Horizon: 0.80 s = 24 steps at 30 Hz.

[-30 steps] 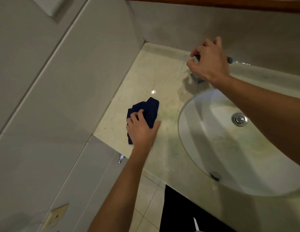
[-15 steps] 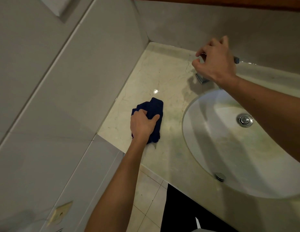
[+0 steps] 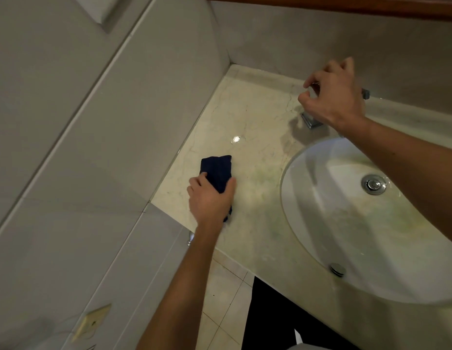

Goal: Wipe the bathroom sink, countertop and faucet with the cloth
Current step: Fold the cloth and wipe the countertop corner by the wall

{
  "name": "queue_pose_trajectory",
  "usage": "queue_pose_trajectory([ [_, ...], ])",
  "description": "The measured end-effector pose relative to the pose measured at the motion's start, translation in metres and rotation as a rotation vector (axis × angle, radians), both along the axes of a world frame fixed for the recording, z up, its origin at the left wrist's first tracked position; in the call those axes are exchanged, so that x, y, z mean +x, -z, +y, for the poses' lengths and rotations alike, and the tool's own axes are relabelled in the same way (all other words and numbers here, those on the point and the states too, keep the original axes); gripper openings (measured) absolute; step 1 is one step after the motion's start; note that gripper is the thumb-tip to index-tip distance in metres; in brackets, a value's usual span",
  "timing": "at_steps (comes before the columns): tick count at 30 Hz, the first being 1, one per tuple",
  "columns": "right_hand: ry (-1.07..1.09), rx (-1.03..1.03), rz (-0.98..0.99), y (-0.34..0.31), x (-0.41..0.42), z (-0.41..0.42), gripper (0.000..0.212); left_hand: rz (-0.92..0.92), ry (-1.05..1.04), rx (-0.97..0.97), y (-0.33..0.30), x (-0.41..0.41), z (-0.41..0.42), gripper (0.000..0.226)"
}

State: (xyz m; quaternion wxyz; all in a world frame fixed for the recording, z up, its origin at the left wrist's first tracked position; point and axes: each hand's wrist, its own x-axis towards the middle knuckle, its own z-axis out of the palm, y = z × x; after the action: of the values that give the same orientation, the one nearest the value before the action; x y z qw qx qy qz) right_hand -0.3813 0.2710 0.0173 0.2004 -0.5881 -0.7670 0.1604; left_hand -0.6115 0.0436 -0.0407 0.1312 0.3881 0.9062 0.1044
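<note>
Left hand (image 3: 209,198) clenched on cloth (image 3: 217,171) near counter (image 3: 245,117) edge, could slip off; right hand (image 3: 333,97) curled over faucet (image 3: 311,121), grip unclear

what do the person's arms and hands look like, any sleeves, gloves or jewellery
Both arms are bare along all of their visible length, with no sleeve in view on either one. The left hand and the right hand wear no gloves. No watch, bracelet or ring shows on either, though the fingers are only partly visible.
</note>
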Motion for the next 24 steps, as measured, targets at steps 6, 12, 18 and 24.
queue_pose_trajectory([
  [6, 0.001, -0.011, 0.010, -0.001, 0.000, -0.001, 0.042, -0.011, 0.018, -0.137, 0.002, -0.012, 0.012, 0.065],
  [12, -0.001, -0.015, 0.031, -0.001, 0.001, -0.001, 0.040, -0.905, -0.206, 0.121, -0.038, -0.074, 0.036, 0.036],
  [18, 0.001, 0.003, 0.044, 0.002, 0.002, 0.002, 0.041, -0.656, 0.150, 0.180, -0.064, -0.099, 0.147, 0.026],
  [24, 0.021, 0.037, 0.035, 0.005, 0.001, 0.001, 0.030, -0.168, 0.618, 0.417, -0.047, -0.103, 0.268, 0.047],
])
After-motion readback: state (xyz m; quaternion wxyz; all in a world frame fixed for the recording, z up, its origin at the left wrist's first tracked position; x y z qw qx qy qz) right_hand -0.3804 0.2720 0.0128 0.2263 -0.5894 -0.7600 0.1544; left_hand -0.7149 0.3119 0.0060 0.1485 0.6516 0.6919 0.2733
